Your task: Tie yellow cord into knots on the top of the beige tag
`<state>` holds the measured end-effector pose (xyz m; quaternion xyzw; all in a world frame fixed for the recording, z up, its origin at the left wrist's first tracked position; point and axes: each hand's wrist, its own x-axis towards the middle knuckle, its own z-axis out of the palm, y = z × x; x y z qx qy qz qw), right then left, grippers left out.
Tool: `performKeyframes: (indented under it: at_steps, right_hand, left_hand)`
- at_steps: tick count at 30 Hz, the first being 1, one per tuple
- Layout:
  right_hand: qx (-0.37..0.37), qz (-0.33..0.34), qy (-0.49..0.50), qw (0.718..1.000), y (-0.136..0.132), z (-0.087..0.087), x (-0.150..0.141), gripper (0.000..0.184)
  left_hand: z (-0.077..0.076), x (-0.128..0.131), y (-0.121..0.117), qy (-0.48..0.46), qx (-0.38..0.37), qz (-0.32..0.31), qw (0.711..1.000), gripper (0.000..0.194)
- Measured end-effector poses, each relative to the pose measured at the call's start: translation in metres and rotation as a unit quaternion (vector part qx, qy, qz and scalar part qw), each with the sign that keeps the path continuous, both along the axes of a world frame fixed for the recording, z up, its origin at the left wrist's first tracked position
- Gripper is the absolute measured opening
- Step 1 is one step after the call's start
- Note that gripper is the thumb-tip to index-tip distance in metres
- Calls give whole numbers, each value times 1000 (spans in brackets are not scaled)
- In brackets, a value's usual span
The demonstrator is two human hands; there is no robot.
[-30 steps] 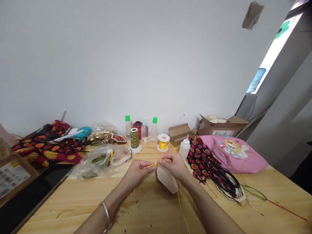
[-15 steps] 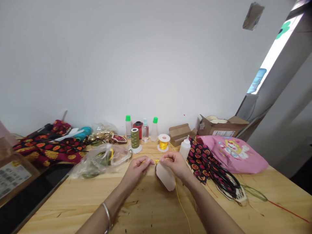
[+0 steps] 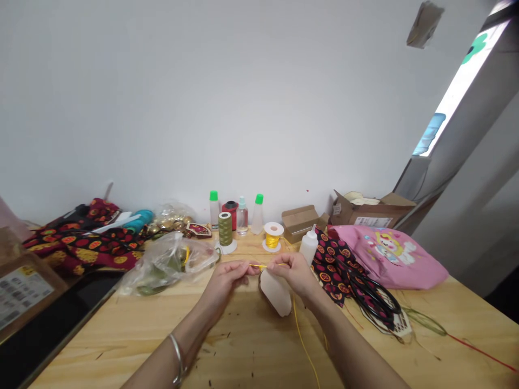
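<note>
A yellow cord runs up from the table's front edge to my hands. My left hand, with a bangle on its wrist, pinches the cord at the top of a pale flat piece with a darker rim. Just to the right, my right hand is closed in a pinch on the same cord, drawn nearly level between the fingers. The pale piece hangs tilted below my fingertips, its plain face toward me. The knot area is too small to make out.
A spool of yellow cord, a green thread cone and a white squeeze bottle stand behind my hands. A clear plastic bag lies left. To the right are patterned cloth, black cable and a pink bag.
My left hand's fingers have moved slightly right and turned, closing in on the cord by the pale piece. My right hand has hardly moved.
</note>
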<state>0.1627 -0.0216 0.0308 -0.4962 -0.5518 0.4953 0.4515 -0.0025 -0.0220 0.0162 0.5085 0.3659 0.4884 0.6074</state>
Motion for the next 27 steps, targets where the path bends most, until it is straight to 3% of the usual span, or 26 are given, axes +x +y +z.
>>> performKeyframes:
  at_steps: [14, 19, 27]
  right_hand:
    - [11, -14, -17, 1000, -5, 3, -9, 18]
    - [22, -3, -11, 1000, -3, -3, -12, 18]
    - [24, 22, 6, 999, -5, -13, -17, 15]
  left_hand:
    - [3, 7, -5, -10, -29, -43, 999, 17]
    - [0, 6, -2, -3, -31, -8, 999, 35]
    - [-5, 8, 0, 66, 5, -32, 997, 29]
